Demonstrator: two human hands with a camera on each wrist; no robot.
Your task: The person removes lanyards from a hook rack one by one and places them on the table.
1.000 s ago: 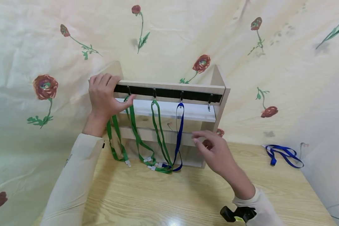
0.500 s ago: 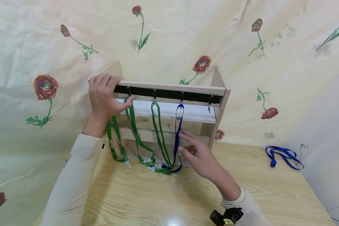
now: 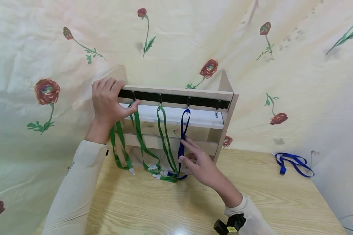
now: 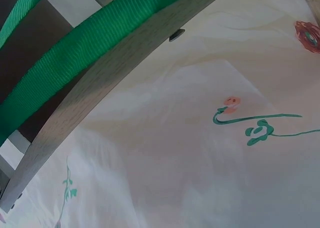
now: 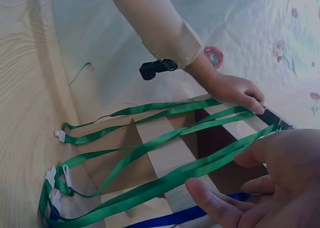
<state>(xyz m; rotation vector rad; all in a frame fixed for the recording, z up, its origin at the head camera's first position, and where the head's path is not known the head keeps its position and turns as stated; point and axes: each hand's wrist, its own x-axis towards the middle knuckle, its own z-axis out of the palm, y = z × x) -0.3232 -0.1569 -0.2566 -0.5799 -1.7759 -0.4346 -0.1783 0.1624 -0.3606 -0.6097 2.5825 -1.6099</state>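
Note:
My left hand (image 3: 107, 98) rests over the upper left corner of a wooden rack (image 3: 176, 89), thumb pointing right in front of the black strip. Green lanyards hang at the left (image 3: 139, 127) and centre (image 3: 166, 137). A blue lanyard (image 3: 181, 148) hangs from the third visible hook. Against its strap lie the fingertips of my right hand (image 3: 201, 166), the fingers loosely bent and the thumb apart from them. In the right wrist view that hand (image 5: 280, 173) is beside the green straps (image 5: 185, 175). A green strap (image 4: 70, 63) crosses the left wrist view, where the left hand is not visible.
The rightmost hook (image 3: 217, 111) carries no lanyard. Another blue lanyard (image 3: 294, 161) lies on the wooden table (image 3: 153, 209) at the right. White clips of the hanging lanyards reach down to the tabletop. A flowered cloth (image 3: 170, 39) covers the wall behind the rack.
My right hand has moved left from beside the rack to the blue lanyard, whose strap has shifted slightly left. The left hand has stayed on the rack.

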